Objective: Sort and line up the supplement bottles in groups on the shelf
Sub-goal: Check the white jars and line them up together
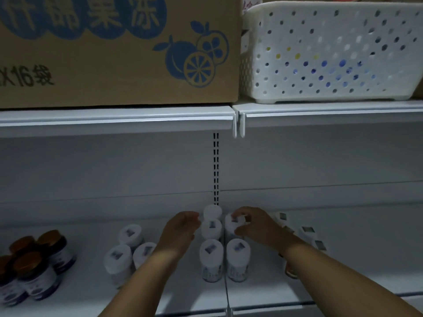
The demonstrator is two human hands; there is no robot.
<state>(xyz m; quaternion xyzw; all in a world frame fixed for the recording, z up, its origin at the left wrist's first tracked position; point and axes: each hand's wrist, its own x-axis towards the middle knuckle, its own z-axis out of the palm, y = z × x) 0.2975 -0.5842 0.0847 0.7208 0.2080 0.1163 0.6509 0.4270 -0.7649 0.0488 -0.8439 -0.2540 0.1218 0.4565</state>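
1. the lower shelf [320,282] fills the bottom half of the frame; it is white and dim.
2. in the lower middle of the frame stand white supplement bottles [211,259] in two short rows that go toward the back wall, each with a white cap and a small dark sticker on top.
3. the left hand [180,229] is just left of these rows, palm turned toward them; its fingers are loosely curved and lie beside the second bottle of the left row. whether they touch it i cannot tell, and they do not close around anything.
4. the right hand [251,225] is just right of the rows; its thumb and fingers are curled around the cap of the back bottle [231,225] of the right row and pinch it.
5. three more white bottles [128,250] stand in a loose cluster to the left of the left forearm, apart from the rows.
6. at the lower left edge of the frame stand dark jars [34,268] with brown lids, close together.
7. behind the right wrist some small white packages [309,234] are partly hidden; what they are i cannot tell.
8. on the upper shelf, a cardboard box [114,60] with blue fruit print is at the upper left and a white perforated basket [332,53] at the upper right, side by side.
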